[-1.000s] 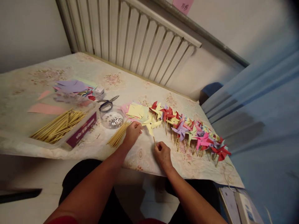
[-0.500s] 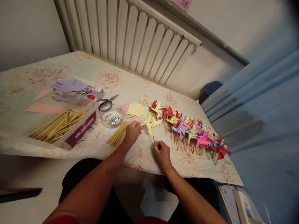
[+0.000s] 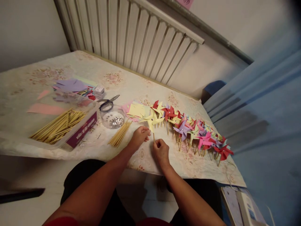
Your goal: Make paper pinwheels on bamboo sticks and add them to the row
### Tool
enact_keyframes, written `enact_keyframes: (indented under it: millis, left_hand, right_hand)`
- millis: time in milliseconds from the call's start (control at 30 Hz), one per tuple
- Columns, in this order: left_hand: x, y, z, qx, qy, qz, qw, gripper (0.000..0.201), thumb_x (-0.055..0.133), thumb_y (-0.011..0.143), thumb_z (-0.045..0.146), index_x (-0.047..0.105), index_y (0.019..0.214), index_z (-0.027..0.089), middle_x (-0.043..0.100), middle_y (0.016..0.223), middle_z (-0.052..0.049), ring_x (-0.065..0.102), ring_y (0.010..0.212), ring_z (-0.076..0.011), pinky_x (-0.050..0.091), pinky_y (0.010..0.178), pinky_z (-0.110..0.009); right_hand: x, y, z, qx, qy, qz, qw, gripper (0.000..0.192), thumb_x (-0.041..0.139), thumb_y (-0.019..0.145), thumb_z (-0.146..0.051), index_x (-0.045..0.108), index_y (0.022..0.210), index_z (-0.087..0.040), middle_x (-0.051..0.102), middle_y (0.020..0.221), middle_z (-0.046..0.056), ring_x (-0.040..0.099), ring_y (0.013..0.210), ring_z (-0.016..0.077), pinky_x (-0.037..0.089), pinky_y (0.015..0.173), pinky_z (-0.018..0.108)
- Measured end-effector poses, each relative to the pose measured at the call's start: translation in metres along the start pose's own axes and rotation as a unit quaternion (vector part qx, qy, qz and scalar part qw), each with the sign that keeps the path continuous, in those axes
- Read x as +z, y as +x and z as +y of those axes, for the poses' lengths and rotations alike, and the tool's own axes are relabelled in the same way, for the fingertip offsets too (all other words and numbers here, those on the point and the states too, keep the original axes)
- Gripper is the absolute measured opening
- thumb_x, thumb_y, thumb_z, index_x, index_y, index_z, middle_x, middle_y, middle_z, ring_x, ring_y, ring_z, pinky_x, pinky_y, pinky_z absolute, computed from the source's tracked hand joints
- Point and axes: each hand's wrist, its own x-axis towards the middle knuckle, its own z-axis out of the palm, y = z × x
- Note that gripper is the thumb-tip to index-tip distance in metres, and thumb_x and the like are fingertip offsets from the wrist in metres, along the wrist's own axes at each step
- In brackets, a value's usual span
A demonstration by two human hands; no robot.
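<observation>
In my right hand (image 3: 161, 153), the thumb and forefinger pinch the thin stick of a yellow paper pinwheel (image 3: 152, 120), holding it upright above the cloth. My left hand (image 3: 141, 137) is just left of the stick, with its fingers curled and fingertips at the pinwheel's lower blade. Behind the pinwheel lies a stack of pastel paper squares (image 3: 138, 111). Left of my left hand is a small bundle of thin sticks (image 3: 120, 135). Many finished pinwheels (image 3: 183, 129) in red, purple, pink and yellow stand in rows to the right.
A round clear dish (image 3: 114, 117) holds small shiny metal pieces, with scissors (image 3: 108, 103) behind it. A plastic box (image 3: 82, 130) of sticks stands at the left, near coloured paper (image 3: 70, 85) and a small white box (image 3: 99, 90). A blue curtain (image 3: 265, 125) hangs at the right.
My left hand has moved right and slightly down, from the pinwheel's left blade to its lower blade. The pinwheel has turned and shifted a little; my right hand still grips the stick.
</observation>
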Motion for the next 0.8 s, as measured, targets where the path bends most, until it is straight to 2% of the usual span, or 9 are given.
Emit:
enact_keyframes:
  millis: [100,333,800]
  left_hand:
    - [0.001,0.001,-0.002,0.016,-0.005,-0.007,1.0,0.02,0.061,0.078,0.034,0.052,0.08,0.016,0.064,0.071,-0.001,0.051,0.05,-0.0069,0.039,0.049,-0.02]
    - [-0.002,0.004,-0.005,0.007,0.014,0.015,1.0,0.014,0.058,0.078,0.028,0.051,0.073,0.017,0.055,0.06,0.003,0.046,0.045,-0.0062,0.036,0.046,-0.02]
    - [0.0,0.0,-0.001,-0.017,-0.013,-0.012,1.0,0.014,0.06,0.074,0.028,0.055,0.074,0.015,0.057,0.06,0.002,0.048,0.049,-0.0073,0.037,0.049,-0.02]
  right_hand:
    - [0.007,-0.003,-0.005,-0.008,0.008,-0.01,1.0,0.018,0.047,0.078,-0.025,0.047,0.06,-0.021,0.048,0.056,-0.004,0.044,0.053,0.0125,0.032,0.056,0.025]
    - [0.016,-0.009,-0.013,0.004,0.023,-0.027,0.999,0.018,0.049,0.078,-0.024,0.047,0.061,-0.021,0.048,0.057,-0.004,0.043,0.054,0.0122,0.031,0.056,0.024]
    - [0.014,-0.01,-0.011,-0.003,0.019,-0.033,0.999,0.018,0.05,0.078,-0.023,0.047,0.061,-0.021,0.047,0.056,-0.005,0.042,0.054,0.0119,0.031,0.055,0.024]
